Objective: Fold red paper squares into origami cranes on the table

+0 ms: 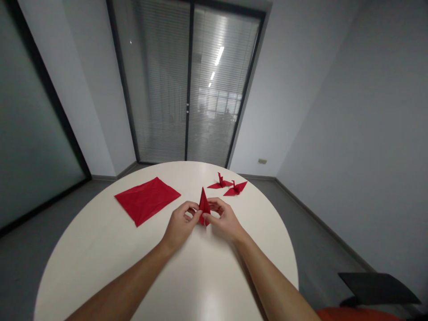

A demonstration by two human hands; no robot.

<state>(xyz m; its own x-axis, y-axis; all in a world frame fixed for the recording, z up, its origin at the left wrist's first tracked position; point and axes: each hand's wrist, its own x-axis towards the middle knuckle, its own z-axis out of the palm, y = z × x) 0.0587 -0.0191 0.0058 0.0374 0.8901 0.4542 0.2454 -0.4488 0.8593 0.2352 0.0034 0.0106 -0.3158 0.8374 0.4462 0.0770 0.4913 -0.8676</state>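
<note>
Between my two hands, a folded piece of red paper [204, 203] stands with a narrow point upward and two lower points spread below. My left hand [183, 220] pinches its left side with thumb and bent fingers. On the other side, my right hand [225, 218] grips the lower right edge, its thumb in front and fingers curled behind. The fingers hide part of the folds. Just beyond my right hand lie two finished red paper cranes, one crane [220, 182] farther back and the other crane [236, 189] nearer and to the right.
A stack or sheet of red paper [147, 200] lies on the left of the round white table [100, 263]. At the lower right is a black chair part [377, 287]. Glass doors with blinds [220, 111] stand behind the table.
</note>
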